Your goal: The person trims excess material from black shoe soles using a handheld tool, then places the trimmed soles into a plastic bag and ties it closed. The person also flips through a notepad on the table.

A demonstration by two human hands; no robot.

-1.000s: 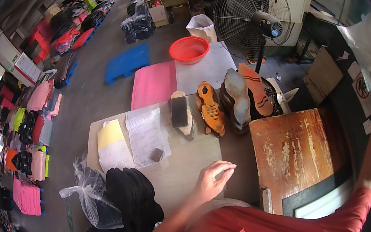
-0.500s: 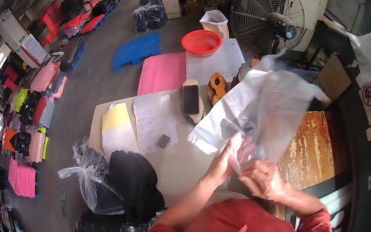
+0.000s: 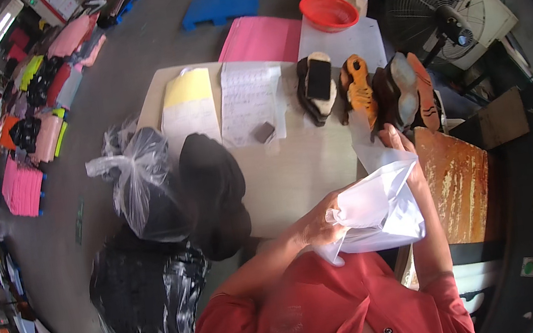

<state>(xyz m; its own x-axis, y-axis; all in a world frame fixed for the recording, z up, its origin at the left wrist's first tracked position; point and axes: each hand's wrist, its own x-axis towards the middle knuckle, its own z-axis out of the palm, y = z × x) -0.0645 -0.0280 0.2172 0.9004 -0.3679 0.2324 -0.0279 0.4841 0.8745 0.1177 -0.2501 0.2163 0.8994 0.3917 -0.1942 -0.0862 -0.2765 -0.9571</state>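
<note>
A translucent white plastic bag (image 3: 379, 208) is crumpled in front of my chest, above the near edge of the table. Bunched plastic at its left end is gripped by my left hand (image 3: 322, 223), whose fingertips are partly covered by the bag. Farther out, my right hand (image 3: 398, 140) has its fingers curled at the bag's thin, see-through part, close to the row of shoe soles (image 3: 400, 91). Left of my left hand stands a stack of black sole-shaped pieces (image 3: 215, 195), beside a knotted clear bag (image 3: 145, 184) with dark contents.
Papers (image 3: 250, 100), a yellow-topped sheet (image 3: 190, 105) and a small dark block (image 3: 264, 132) lie on the table (image 3: 302, 175). Beyond are pink sheets (image 3: 261, 40), a red basin (image 3: 328, 12) and a fan (image 3: 433, 10). A large black bag (image 3: 145, 302) is at lower left.
The plastic bag has come down and nearer my chest, more folded together. My right hand has moved away from my left, farther over the table. The view has shifted.
</note>
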